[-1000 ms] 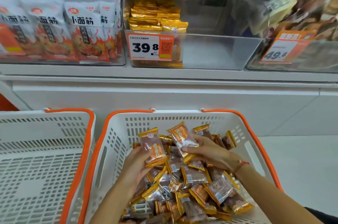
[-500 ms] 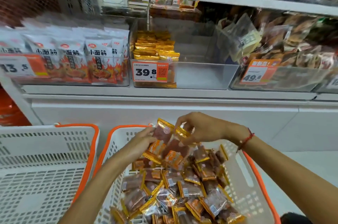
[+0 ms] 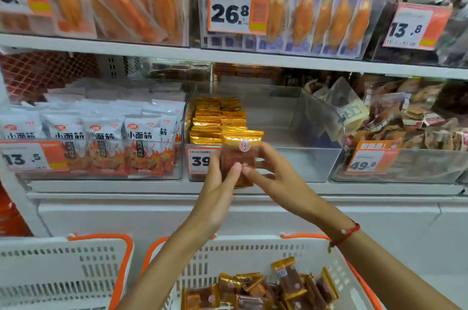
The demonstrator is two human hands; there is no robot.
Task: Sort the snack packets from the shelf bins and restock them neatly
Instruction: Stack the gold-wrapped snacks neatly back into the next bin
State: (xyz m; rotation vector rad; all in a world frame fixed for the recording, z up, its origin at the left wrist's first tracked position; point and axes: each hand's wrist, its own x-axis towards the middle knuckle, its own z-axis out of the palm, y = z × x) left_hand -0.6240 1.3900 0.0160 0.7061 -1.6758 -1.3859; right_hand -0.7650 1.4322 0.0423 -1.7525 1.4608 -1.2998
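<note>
A small stack of gold-edged brown snack packets is held upright in front of the clear shelf bin. My left hand grips its left side and my right hand pinches its right side and bottom. Behind it, the bin holds neat rows of the same gold packets on its left side; its right side shows bare plastic. Below, a white basket with orange rim holds several loose packets.
A second white basket stands at lower left. White flame-print bags fill the bin to the left; mixed brown snacks fill the bin to the right. An upper shelf carries orange sausage packs and price tags.
Both hands gathered packets from the basket, then lifted them together up to the front of the shelf bin. The view tilted up from the basket to the shelves.
</note>
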